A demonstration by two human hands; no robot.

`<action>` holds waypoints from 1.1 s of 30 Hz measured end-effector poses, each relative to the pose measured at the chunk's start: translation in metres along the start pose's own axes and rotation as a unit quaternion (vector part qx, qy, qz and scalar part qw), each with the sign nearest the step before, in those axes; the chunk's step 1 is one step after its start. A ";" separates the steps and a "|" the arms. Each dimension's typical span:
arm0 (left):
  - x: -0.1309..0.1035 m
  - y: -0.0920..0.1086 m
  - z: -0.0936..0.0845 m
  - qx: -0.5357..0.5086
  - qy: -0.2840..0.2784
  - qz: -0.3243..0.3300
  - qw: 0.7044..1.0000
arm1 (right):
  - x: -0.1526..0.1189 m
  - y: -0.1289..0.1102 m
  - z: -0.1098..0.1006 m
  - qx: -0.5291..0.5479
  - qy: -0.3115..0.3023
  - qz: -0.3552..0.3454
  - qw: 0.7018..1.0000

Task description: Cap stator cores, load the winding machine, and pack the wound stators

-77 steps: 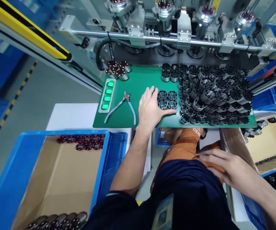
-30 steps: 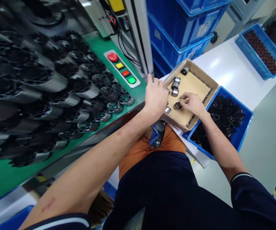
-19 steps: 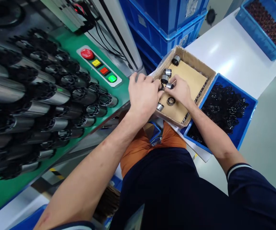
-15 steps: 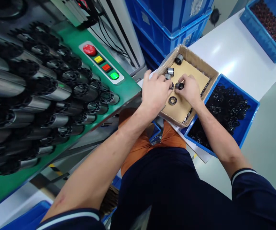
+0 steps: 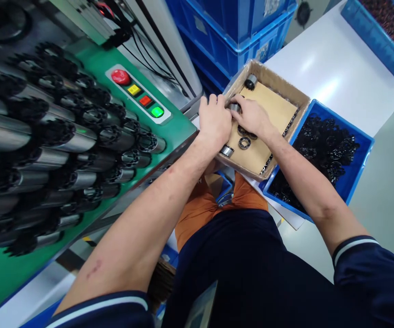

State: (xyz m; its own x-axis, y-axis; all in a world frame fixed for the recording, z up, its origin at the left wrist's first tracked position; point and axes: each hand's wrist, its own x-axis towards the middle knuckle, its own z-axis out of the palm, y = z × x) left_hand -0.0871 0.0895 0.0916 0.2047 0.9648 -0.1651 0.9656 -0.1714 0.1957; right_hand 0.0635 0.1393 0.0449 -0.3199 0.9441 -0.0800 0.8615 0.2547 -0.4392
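Note:
My right hand reaches into the cardboard box, thumb and fingers closed around a short metal cylinder with dark ends. Close beside it, my left hand lies over the box's left side, its fingers apart; the underside of that hand is hidden. Dark ring-shaped ends of upright cylinders show below my right hand, on the cardboard sheet. One metal cylinder lies by the near left wall, and another cylinder sits in the far corner.
A blue bin of black plastic parts adjoins the box on the white table. Left is a green machine table with rows of larger metal cylinders and a button panel. Blue crates are stacked behind.
My right hand has moved left with its fingers now around a cylinder. My left hand has drawn back towards the box's left side, uncovering a cylinder by the near wall.

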 end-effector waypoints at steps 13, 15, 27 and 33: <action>-0.010 0.007 -0.001 -0.058 -0.002 -0.021 0.998 | 0.010 0.033 0.003 0.101 0.009 0.042 0.994; -0.010 0.008 0.001 -0.079 -0.011 -0.040 0.996 | 0.006 0.042 -0.004 0.066 0.029 0.031 0.997; -0.043 -0.003 0.027 -0.167 0.133 0.053 0.976 | -0.033 0.021 -0.044 -0.087 -0.090 0.031 0.992; -0.172 0.010 0.051 -0.266 0.213 0.176 0.923 | -0.065 -0.016 -0.042 -0.134 -0.060 0.032 0.989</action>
State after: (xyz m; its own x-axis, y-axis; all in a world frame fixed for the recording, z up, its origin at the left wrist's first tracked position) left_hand -0.1045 -0.0886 0.0724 0.3000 0.8780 0.3729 0.6126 -0.4770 0.6302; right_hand 0.0868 0.0826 0.0945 -0.2927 0.9323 -0.2127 0.9497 0.2574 -0.1784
